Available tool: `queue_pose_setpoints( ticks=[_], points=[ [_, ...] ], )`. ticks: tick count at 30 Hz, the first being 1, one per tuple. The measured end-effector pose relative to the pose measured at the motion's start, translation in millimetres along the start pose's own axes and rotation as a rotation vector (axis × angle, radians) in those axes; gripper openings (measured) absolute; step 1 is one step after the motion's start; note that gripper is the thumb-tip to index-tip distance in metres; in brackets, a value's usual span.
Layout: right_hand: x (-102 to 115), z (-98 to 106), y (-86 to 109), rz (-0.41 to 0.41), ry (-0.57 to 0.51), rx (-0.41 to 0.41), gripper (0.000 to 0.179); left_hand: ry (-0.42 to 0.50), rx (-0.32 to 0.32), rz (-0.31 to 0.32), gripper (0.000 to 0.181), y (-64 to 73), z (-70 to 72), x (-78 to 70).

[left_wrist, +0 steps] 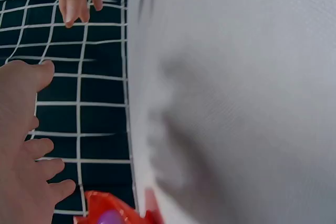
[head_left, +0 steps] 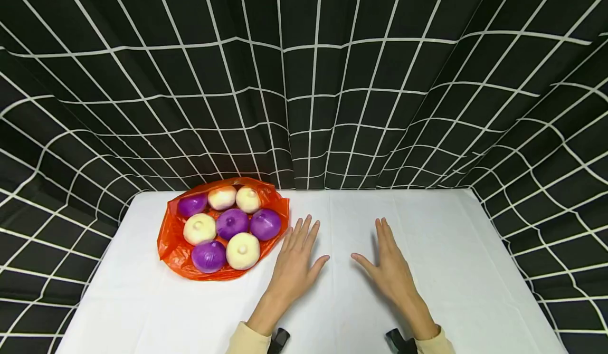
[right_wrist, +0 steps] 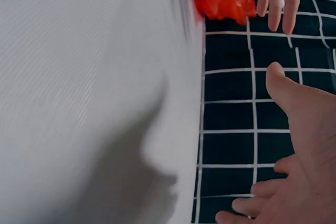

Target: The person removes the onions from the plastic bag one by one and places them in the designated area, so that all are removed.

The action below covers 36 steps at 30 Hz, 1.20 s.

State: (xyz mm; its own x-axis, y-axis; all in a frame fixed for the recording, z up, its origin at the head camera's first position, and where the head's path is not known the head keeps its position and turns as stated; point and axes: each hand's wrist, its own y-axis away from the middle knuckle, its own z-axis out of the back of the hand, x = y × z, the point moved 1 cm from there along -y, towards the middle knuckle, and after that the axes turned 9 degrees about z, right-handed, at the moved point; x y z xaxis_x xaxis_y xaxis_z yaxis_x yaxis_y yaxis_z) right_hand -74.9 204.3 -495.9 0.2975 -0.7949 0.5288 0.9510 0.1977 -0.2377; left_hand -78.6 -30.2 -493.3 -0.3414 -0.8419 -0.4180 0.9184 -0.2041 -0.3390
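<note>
My left hand (head_left: 293, 265) has its fingers straight and thumb spread, beside the right edge of a red plastic bag (head_left: 173, 256). Opposite it, over the white table, my right hand (head_left: 390, 269) is held with straight fingers and its thumb out toward the left. Neither hand holds anything. Spread out on the bag are several purple onions (head_left: 233, 223) and several round, creamy-white onions (head_left: 243, 250). In the left wrist view, a bit of the bag (left_wrist: 107, 203) shows beyond the left fingers (left_wrist: 44, 169). The right wrist view has the bag (right_wrist: 223, 6) at the top.
White cloth covers the table (head_left: 342, 312), and its far edge meets a black curtain (head_left: 304, 106) with a white grid. The same curtain rises along the left and right sides. Black wrist cameras sit below both hands.
</note>
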Motion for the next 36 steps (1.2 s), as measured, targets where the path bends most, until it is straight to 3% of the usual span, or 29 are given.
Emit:
queue_pose_setpoints(
  ticks=[7, 16, 23, 30, 36],
  points=[
    [14.8, -1.2, -2.7, 0.031, -0.071, -0.043, 0.1, 0.161, -0.077, 0.063, 0.069, 5.0, 24.1, 11.8],
    [32.2, -7.3, -6.2, 0.048, -0.11, -0.03, 0.1, 0.263, -0.14, 0.182, 0.067, 15.4, 52.3, 34.9],
    [51.3, -11.3, -18.1, 0.102, -0.131, -0.048, 0.1, 0.265, -0.186, 0.229, 0.068, 25.7, 70.3, 54.9],
    [76.9, -13.5, -33.9, 0.177, -0.166, -0.05, 0.086, 0.256, -0.183, 0.334, 0.066, 42.8, 85.6, 75.9],
    [89.5, -21.9, -42.4, 0.218, -0.197, -0.035, 0.076, 0.237, -0.325, 0.403, 0.064, 57.0, 99.7, 102.8]
  ],
)
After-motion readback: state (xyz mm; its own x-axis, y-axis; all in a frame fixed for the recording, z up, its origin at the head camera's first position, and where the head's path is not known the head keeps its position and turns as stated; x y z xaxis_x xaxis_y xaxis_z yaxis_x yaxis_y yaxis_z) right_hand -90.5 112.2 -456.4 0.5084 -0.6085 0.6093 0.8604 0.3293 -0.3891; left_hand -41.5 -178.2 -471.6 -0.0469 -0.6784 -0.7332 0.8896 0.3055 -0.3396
